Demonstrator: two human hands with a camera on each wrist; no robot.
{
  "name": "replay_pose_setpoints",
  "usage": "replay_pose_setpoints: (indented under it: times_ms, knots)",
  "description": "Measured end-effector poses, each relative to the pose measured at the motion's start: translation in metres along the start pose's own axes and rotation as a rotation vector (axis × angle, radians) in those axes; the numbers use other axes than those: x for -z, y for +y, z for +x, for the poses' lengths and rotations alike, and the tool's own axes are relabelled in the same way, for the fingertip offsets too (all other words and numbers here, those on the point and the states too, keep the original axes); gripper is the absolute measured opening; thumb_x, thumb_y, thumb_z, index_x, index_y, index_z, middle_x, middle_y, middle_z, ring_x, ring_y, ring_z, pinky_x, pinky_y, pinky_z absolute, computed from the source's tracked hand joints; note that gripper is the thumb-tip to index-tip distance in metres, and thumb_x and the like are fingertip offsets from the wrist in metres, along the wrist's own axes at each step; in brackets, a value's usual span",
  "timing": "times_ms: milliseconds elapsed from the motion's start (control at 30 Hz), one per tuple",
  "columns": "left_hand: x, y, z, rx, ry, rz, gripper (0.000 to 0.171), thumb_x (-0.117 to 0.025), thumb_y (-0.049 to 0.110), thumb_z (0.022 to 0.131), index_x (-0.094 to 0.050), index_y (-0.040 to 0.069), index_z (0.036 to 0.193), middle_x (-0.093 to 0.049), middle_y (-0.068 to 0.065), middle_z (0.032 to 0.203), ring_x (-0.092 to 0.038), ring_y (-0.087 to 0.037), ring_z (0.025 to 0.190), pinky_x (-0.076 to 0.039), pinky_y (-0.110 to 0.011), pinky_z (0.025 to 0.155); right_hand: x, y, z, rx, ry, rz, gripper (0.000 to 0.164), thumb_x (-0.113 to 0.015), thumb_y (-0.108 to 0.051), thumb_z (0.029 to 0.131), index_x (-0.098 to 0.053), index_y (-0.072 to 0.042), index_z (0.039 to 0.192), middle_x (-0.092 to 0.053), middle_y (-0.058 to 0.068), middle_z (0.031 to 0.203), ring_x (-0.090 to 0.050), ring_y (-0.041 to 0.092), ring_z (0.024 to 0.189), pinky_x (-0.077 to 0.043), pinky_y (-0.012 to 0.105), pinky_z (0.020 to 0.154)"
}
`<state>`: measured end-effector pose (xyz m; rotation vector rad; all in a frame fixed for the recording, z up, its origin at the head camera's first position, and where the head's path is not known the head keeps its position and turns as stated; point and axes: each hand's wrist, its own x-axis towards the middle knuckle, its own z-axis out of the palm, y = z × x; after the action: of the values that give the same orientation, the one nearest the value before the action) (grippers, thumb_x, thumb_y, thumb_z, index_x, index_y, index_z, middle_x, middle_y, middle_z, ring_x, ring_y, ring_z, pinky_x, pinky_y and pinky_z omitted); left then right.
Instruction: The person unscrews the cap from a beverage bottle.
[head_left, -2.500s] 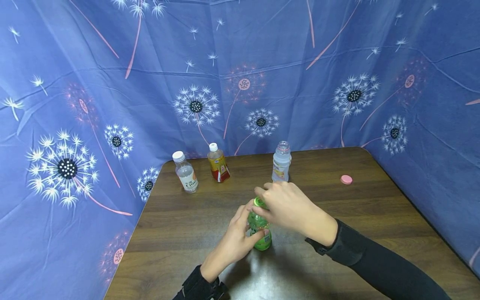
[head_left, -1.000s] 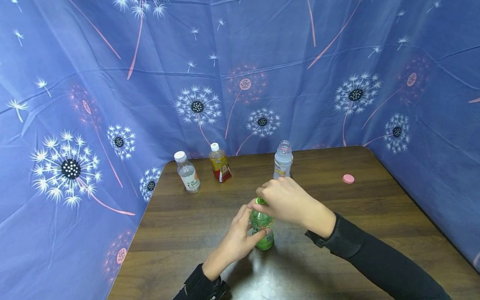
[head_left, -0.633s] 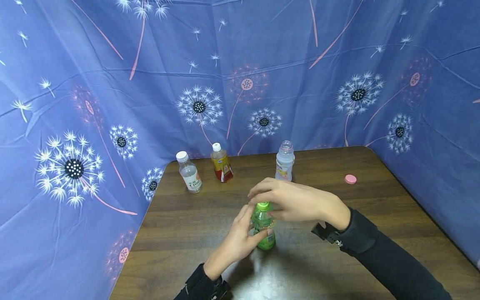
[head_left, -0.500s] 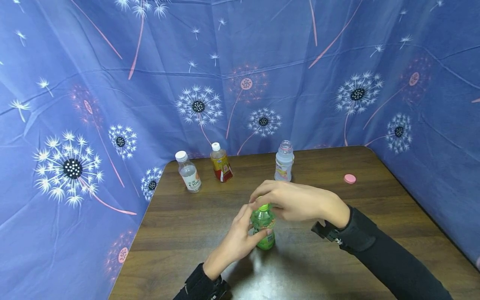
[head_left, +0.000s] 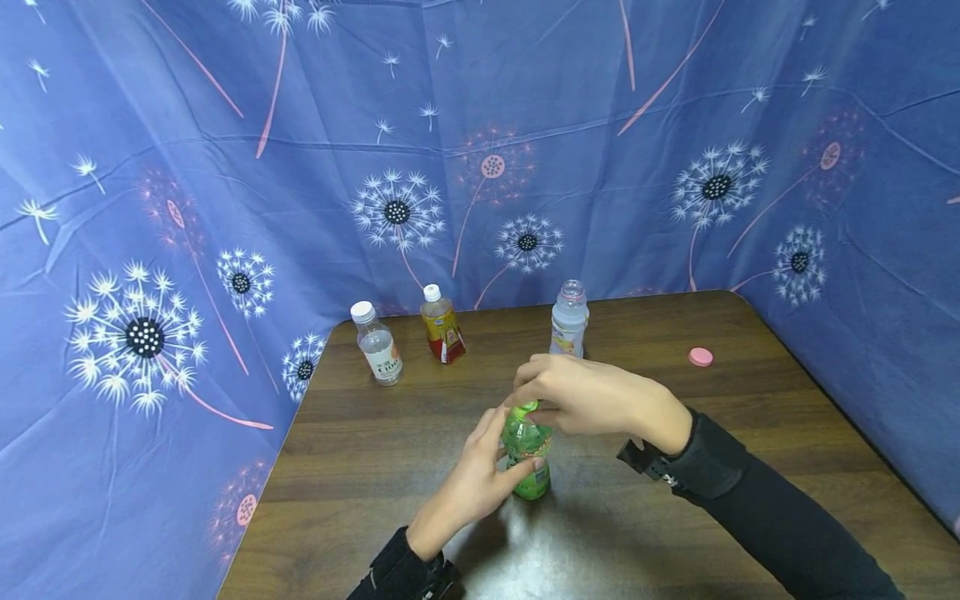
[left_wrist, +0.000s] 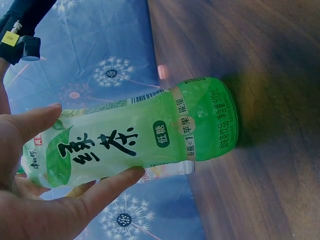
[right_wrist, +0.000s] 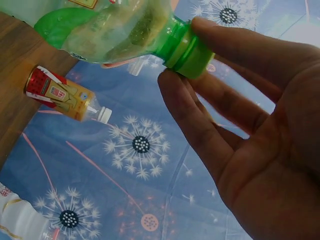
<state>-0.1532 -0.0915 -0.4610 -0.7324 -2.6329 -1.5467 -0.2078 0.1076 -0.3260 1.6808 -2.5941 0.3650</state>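
Note:
A green tea bottle point(left_wrist: 145, 127) stands upright on the wooden table, in front of the person. The left hand point(head_left: 474, 482) grips it around the upper body, thumb on one side and fingers on the other. At the top, the right hand point(head_left: 600, 396) pinches the green cap point(right_wrist: 194, 56) between thumb and fingertips, as the right wrist view shows closely. The cap sits on the bottle's neck. In the head view the right hand hides part of the cap.
At the back left stand a clear bottle with a white cap point(head_left: 379, 354) and a yellow-and-red drink bottle point(head_left: 442, 332). An uncapped pale bottle point(head_left: 569, 321) stands behind the right hand. A pink cap point(head_left: 701, 357) lies at the right. A blue patterned cloth point(head_left: 480, 100) hangs behind the table.
The right hand has loosened its fingers at the cap, turned at the wrist and taken hold of the cap again. The left hand and the tea bottle have stayed in place.

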Motion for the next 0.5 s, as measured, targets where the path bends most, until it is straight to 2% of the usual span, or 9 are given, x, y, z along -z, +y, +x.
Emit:
replay_pose_setpoints:
  times_ms: [100,200,333,500]
  knots:
    - [-0.002,0.000,0.000,-0.014,0.018,0.027,0.082,-0.074,0.027,0.094,-0.024,0.034,0.159,-0.046,-0.008,0.142,-0.056,-0.028,0.127,-0.060,-0.037,0.094,-0.005,-0.001,0.001,-0.013,0.051,-0.070,0.017,-0.076,-0.027,0.092,-0.078,-0.021,0.108,-0.060,-0.007,0.087,-0.053,0.005,0.079,-0.050,0.019,0.067]
    - [-0.003,0.001,0.000,-0.013,0.029,0.042,0.085,-0.074,0.028,0.094,-0.020,0.033,0.160,-0.047,-0.008,0.141,-0.057,-0.026,0.124,-0.060,-0.038,0.093,-0.010,-0.002,0.003,-0.031,0.101,-0.148,0.016,-0.076,-0.033,0.092,-0.078,-0.019,0.100,-0.055,-0.008,0.080,-0.051,0.004,0.071,-0.048,0.019,0.062]
    - [-0.002,0.001,0.001,-0.011,0.032,0.035,0.087,-0.074,0.029,0.094,-0.018,0.035,0.161,-0.048,-0.007,0.139,-0.057,-0.026,0.124,-0.060,-0.042,0.093,-0.014,-0.004,0.005,-0.051,0.147,-0.217,0.019,-0.077,-0.036,0.091,-0.077,-0.018,0.096,-0.056,-0.009,0.079,-0.057,0.005,0.071,-0.053,0.023,0.062]
    - [-0.001,0.000,0.002,-0.003,0.018,0.019,0.087,-0.074,0.032,0.094,-0.018,0.039,0.160,-0.047,-0.006,0.142,-0.055,-0.027,0.128,-0.060,-0.044,0.094,-0.015,-0.005,0.004,-0.074,0.142,-0.210,0.023,-0.075,-0.040,0.091,-0.077,-0.019,0.102,-0.060,-0.009,0.084,-0.059,0.006,0.076,-0.055,0.026,0.066]
